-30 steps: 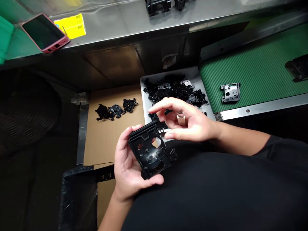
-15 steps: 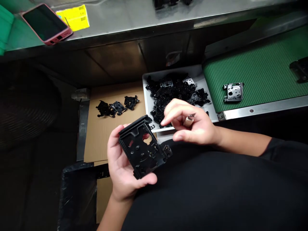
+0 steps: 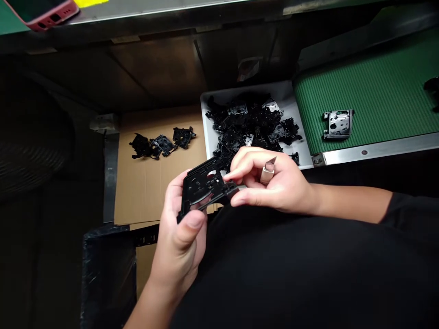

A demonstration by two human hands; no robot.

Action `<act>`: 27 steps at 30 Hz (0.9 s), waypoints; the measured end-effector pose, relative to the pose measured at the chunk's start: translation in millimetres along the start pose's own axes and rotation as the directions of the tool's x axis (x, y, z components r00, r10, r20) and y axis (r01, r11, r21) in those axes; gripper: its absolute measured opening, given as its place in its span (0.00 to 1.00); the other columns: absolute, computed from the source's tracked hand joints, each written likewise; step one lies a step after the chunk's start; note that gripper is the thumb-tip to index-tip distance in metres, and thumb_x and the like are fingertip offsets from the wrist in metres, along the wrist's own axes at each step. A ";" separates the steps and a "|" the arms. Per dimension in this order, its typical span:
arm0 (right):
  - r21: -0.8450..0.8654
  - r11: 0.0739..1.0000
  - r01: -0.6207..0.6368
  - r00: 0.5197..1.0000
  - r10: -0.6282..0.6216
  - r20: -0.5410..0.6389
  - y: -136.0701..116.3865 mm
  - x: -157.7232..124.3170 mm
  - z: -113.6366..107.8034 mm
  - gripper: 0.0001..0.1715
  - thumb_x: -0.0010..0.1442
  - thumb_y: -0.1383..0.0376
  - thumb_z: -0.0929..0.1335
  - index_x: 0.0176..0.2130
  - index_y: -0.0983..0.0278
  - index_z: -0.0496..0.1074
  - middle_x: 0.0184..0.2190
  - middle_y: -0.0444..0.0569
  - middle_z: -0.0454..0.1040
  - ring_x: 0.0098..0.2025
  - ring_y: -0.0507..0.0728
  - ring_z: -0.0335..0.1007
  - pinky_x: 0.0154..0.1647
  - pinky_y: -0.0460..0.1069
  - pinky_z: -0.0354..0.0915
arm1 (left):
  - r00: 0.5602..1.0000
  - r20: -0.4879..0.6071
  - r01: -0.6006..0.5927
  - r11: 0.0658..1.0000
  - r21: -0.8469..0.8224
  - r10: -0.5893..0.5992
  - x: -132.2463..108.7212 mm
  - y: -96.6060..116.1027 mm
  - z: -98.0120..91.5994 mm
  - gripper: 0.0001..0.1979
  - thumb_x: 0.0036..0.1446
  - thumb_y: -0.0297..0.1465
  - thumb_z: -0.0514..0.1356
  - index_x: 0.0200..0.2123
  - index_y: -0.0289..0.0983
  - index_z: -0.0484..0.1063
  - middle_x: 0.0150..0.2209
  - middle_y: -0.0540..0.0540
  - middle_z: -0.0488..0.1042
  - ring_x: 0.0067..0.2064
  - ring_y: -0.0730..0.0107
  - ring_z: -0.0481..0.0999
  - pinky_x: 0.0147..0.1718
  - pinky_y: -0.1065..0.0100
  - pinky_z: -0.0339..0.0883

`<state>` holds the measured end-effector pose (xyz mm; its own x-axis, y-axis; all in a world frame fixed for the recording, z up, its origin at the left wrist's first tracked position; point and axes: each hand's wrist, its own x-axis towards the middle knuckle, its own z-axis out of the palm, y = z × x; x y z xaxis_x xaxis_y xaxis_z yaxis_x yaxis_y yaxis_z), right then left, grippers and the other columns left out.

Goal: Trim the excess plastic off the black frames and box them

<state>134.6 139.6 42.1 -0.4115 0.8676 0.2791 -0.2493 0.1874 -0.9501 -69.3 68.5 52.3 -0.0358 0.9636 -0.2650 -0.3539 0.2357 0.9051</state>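
My left hand [image 3: 181, 228] grips a black plastic frame part [image 3: 200, 185] by its left side, thumb along the near edge. The part is tilted, and holes and small raised features show on its face. My right hand [image 3: 270, 183] has its index finger and thumb at the part's right corner, touching or nearly so. Held in the curled fingers of that same hand is a small utility knife [image 3: 268, 172], its pointed blade up and most of its handle hidden.
Behind my hands a white tray [image 3: 302, 148] holds many black parts. Several more [image 3: 163, 145] lie on cardboard [image 3: 137, 196] at left. A green conveyor belt [image 3: 384, 91] at right carries a similar part [image 3: 339, 124]. A pink-cased phone [image 3: 51, 18] rests on the metal shelf [image 3: 154, 16].
My left hand has tipped the frame part to a flatter angle and lifted it slightly. My right index finger and thumb have come to its right corner. The view has shifted downward.
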 end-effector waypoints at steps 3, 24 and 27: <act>-0.023 0.999 -0.049 0.997 0.047 -0.064 -0.6 0.7 2.7 0.19 0.61 0.56 0.83 0.40 0.67 0.81 0.35 0.45 0.76 0.32 0.49 0.69 0.30 0.45 0.67 | 0.996 0.001 0.088 0.995 -0.057 -0.088 5.7 5.0 7.8 0.30 0.55 0.51 0.76 0.56 0.44 0.81 0.55 0.42 0.83 0.59 0.48 0.81 0.64 0.50 0.76; 0.066 0.975 -0.212 0.976 0.215 -0.043 -5.0 -6.4 -1.1 0.24 0.54 0.52 0.86 0.37 0.66 0.81 0.34 0.44 0.74 0.31 0.49 0.67 0.30 0.46 0.65 | 0.985 -0.061 0.153 0.978 -0.144 -0.163 -8.5 -4.7 17.9 0.20 0.61 0.48 0.73 0.51 0.45 0.84 0.48 0.46 0.80 0.47 0.64 0.76 0.51 0.65 0.74; 0.068 0.973 -0.221 0.974 0.223 -0.035 -4.1 -8.3 -2.3 0.22 0.55 0.55 0.86 0.38 0.66 0.81 0.34 0.44 0.74 0.32 0.49 0.67 0.30 0.45 0.66 | 0.990 -0.046 0.122 0.981 -0.150 -0.131 -8.6 -7.9 19.2 0.20 0.62 0.48 0.73 0.53 0.46 0.84 0.50 0.46 0.81 0.49 0.64 0.79 0.53 0.65 0.76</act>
<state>141.0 132.6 43.3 -0.4263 0.9029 0.0548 -0.2116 -0.0407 -0.9765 -48.2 60.8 53.9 -0.0323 0.9177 -0.3959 -0.4918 0.3302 0.8057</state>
